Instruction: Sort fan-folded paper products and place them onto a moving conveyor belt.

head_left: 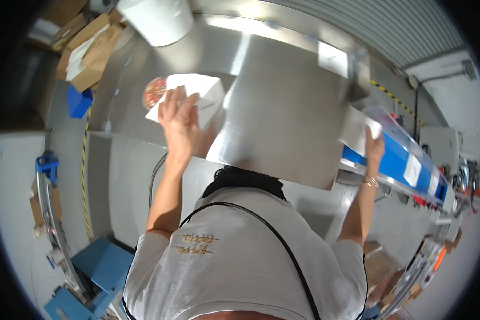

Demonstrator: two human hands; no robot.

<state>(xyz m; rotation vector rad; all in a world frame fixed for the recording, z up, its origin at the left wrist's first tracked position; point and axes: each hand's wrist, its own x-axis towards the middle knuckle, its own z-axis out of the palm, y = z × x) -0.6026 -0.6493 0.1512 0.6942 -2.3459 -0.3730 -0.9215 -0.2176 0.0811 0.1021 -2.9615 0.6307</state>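
On the left part of the steel table (282,112), my left hand (178,120) has its bent fingers closed on a flat white packet (205,88). More white paper shows under that hand, but I cannot tell how many pieces lie there. A round red patterned thing (154,93) sits against the packet's left side. Out to the right, my right hand (375,146) is closed on a white packet (357,128), blurred, above the near end of a blue conveyor belt (392,154). Another white piece (412,170) lies farther along the belt.
A white bucket (160,21) stands at the table's back left. At the back right corner is a white sheet (333,58). Open cardboard boxes (93,53) and a blue bin (79,101) are beyond the left edge. A clear guard (397,125) runs along the belt.
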